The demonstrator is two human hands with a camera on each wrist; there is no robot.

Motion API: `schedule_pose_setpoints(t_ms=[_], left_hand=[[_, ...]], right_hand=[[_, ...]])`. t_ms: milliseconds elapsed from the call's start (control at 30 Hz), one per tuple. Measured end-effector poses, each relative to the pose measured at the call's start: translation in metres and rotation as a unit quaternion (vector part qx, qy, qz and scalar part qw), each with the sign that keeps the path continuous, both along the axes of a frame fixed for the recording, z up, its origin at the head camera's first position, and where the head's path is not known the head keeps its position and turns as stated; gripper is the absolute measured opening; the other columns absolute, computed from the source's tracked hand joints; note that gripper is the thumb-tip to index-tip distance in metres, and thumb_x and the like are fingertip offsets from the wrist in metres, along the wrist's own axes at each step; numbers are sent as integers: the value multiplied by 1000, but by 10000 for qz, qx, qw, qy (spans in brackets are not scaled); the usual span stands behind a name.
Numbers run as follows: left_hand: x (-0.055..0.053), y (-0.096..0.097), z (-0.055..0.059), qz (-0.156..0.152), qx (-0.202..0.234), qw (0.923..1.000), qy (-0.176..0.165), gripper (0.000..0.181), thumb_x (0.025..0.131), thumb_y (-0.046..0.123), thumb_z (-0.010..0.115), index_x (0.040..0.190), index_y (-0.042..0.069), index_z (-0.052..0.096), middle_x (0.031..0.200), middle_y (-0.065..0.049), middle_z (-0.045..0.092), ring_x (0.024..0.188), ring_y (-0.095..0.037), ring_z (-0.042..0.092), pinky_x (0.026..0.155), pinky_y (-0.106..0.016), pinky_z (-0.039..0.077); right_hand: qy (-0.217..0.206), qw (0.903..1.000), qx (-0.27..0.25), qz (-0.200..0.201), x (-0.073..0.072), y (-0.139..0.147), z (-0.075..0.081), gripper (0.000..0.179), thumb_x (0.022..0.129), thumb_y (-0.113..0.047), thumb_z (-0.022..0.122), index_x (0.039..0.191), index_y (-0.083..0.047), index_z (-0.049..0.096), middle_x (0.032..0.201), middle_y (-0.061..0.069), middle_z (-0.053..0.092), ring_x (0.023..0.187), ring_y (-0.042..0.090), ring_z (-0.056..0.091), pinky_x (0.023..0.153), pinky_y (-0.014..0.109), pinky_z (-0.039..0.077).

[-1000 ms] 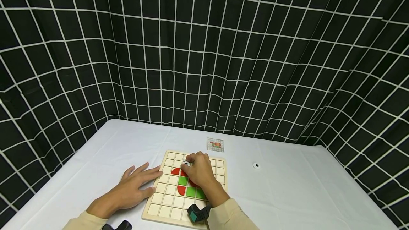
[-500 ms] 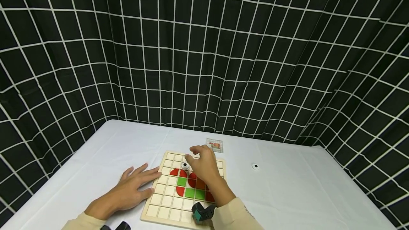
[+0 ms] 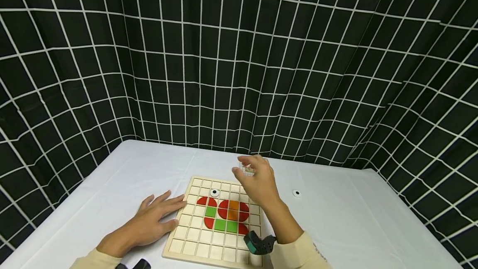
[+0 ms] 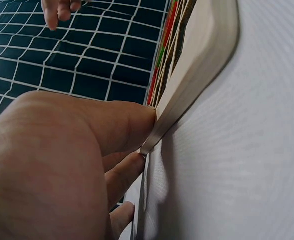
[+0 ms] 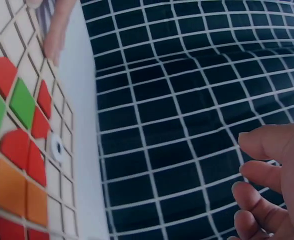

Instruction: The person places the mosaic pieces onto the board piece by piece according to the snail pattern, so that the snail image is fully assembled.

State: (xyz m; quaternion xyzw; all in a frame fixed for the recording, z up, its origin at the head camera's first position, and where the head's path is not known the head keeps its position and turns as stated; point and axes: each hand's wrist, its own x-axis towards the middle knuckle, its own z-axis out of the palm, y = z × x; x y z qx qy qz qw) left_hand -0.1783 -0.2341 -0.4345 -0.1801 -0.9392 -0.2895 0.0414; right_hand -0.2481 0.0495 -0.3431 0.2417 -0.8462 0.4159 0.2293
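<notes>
My left hand point(image 3: 151, 221) lies with fingers extended along the left edge of a wooden grid board point(image 3: 183, 246). In the left wrist view its fingertips touch the board's side. My right hand point(image 3: 261, 184), fingers loosely bent and holding nothing, hovers beyond the board's upper right part. Red quarter-round tiles, green square tiles point(image 3: 210, 211) and orange tiles point(image 3: 233, 210) sit in the board's cells. A round white eye piece with a black dot point(image 5: 57, 148) rests on the board just above the red tiles.
A second white eye piece point(image 3: 296, 193) lies on the white tablecloth point(image 3: 336, 219), right of the board. Behind the right hand, a small printed pattern card point(image 3: 248, 170) is partly covered. Black curtains with white grid lines point(image 3: 209, 74) surround the table.
My right hand has let go of the eye piece on the board, then moved up and to the right, uncovering the red, orange and green tiles. My left hand has stayed at the board's edge.
</notes>
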Motion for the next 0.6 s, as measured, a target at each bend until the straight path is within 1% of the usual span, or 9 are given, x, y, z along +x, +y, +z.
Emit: schedule_pose_setpoints(t_ms=[133, 300, 433, 600], left_hand=[[0, 0, 0, -3, -1, 10000, -19, 42, 90, 22, 63, 131, 14, 62, 143, -1, 48, 140, -37, 23, 106, -62, 1], [0, -1, -1, 22, -10, 10000, -9, 42, 90, 22, 63, 131, 14, 62, 143, -1, 48, 140, -38, 24, 106, -62, 1], [0, -1, -1, 19, 7, 10000, -18, 42, 90, 22, 64, 132, 14, 61, 143, -1, 48, 140, -38, 24, 106, -62, 1], [0, 0, -1, -10, 7, 10000, 4, 42, 90, 22, 63, 132, 14, 61, 143, -1, 48, 140, -38, 24, 106, -62, 1]], right_hand=[[179, 9998, -82, -59, 4, 15, 5, 29, 83, -13, 76, 111, -7, 71, 98, 5, 62, 97, 29, 55, 80, 45, 42], [320, 9990, -152, -255, 6, 34, 9, 27, 82, -11, 77, 109, -7, 72, 97, 4, 62, 96, 26, 54, 74, 40, 43], [427, 9980, -173, -441, 3, 49, 7, 27, 81, -10, 77, 108, -7, 72, 95, 5, 63, 94, 24, 53, 71, 40, 43], [394, 9965, -423, -599, -2, 68, 1, 27, 80, -7, 77, 107, -8, 72, 94, 6, 63, 92, 24, 52, 72, 41, 42]])
